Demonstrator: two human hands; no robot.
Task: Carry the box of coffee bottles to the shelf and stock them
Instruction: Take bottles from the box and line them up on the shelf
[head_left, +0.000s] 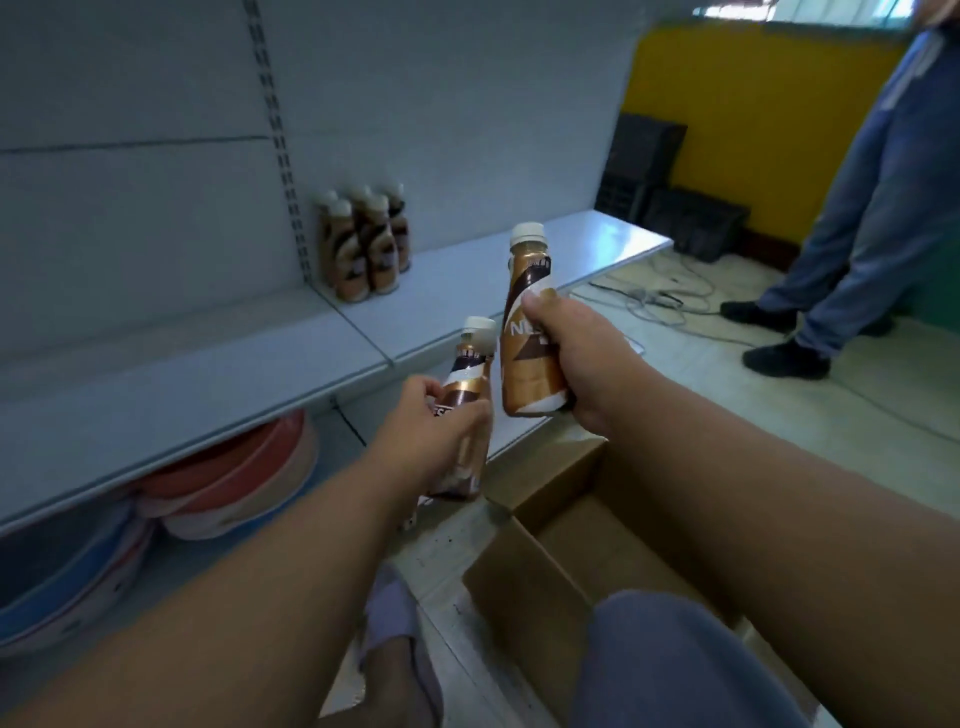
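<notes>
Both hands are gripping brown coffee bottles, left (431, 436) low, right (566, 358) higher, above the open cardboard box (550, 561); five stocked bottles (363, 244) are standing far on the white metal shelf (208, 374).

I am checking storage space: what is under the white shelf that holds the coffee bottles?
Under the shelf lie stacked round items, orange, cream and blue. What they are is unclear, and the shelf hides whatever lies behind them.
</notes>
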